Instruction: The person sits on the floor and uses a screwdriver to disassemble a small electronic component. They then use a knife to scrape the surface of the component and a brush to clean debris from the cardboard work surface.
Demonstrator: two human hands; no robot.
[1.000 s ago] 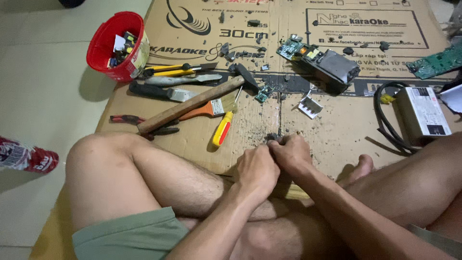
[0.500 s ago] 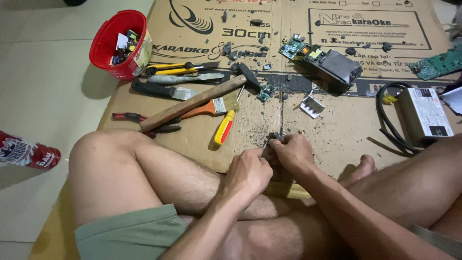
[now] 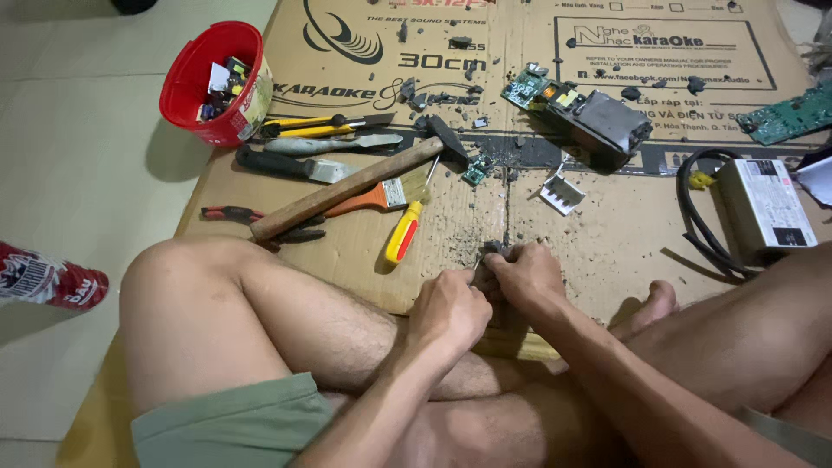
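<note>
Cardboard sheet point(image 3: 607, 251) covers the floor, littered with dark grit. Left hand point(image 3: 446, 308) and right hand point(image 3: 524, 273) meet at its near edge, between the person's crossed legs, fingers of both curled and pressed around a small dark part point(image 3: 494, 251); the part is mostly hidden, kind not discernible. Just beyond the hands lies a yellow-red screwdriver point(image 3: 406, 232). Further out: hammer point(image 3: 355, 184), paintbrush point(image 3: 381, 197), pliers point(image 3: 260, 221). Red tub point(image 3: 204, 87) at far left corner. Opened power unit point(image 3: 602, 126) with circuit board, and a grey adapter point(image 3: 767, 208), to the right.
</note>
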